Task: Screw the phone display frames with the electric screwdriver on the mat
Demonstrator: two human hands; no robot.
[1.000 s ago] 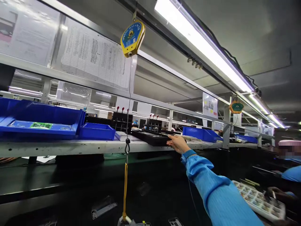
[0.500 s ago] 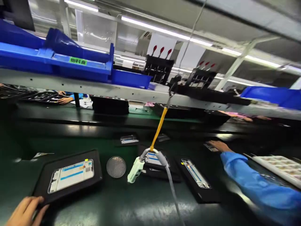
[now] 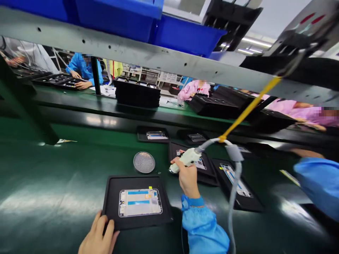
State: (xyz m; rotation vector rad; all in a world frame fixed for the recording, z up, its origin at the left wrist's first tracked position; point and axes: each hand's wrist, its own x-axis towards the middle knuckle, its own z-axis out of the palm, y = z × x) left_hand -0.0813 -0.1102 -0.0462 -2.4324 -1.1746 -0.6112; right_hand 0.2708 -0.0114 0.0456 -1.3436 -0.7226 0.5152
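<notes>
My left hand grips the near left corner of a black foam tray, fingers over its rim. In the tray lies a silvery phone frame with two blue strips and a yellow tab at its upper edge. My right hand is closed around a pale handheld tool on a grey cable, up and to the right of the tray. A yellow band links the cable to the shelf above. The tool's tip points down and left, apart from the phone frame.
A round dish of tiny parts sits behind the tray. More black trays with phone frames lie to the right, one of them nearby. A co-worker's blue sleeve reaches in at right. A metal shelf beam with blue bins crosses above.
My right hand has come into view and taken hold of the hanging tool. The tray with the phone frame now sits farther right in view and straighter, my left hand still on its corner.
</notes>
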